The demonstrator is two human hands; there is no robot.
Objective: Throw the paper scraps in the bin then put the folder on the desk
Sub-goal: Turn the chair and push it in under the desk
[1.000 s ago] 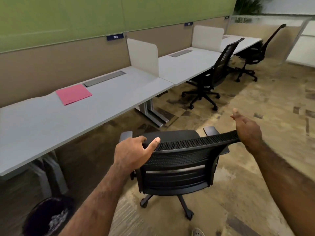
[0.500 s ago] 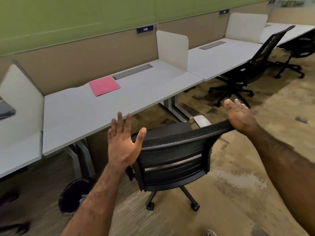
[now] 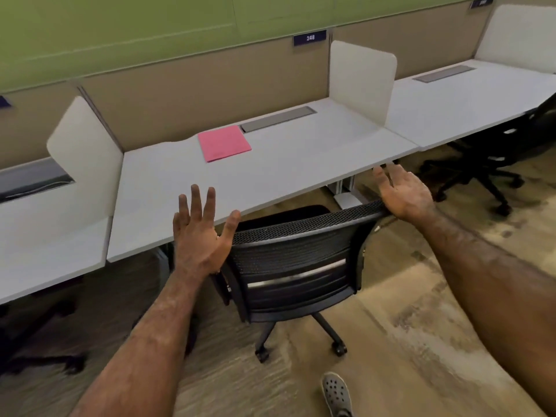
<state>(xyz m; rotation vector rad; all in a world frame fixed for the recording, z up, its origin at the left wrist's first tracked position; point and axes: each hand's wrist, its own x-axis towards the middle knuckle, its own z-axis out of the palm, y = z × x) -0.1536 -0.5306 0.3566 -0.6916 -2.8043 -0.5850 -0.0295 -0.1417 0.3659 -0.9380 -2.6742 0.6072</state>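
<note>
Flat pink paper folder (image 3: 224, 143) rests on the white surface (image 3: 301, 164), upper centre of frame, beyond both grips; left hand (image 3: 200, 236) nearer, right hand (image 3: 403, 192) alongside, both spread empty.

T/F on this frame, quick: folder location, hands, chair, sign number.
1. The pink folder lies flat on the desk. True.
2. The left hand holds the folder. False: it is open and holds nothing.
3. The right hand rests at the top of the chair back. True.
4. The wall sign reads 312. False: it reads 248.
</note>
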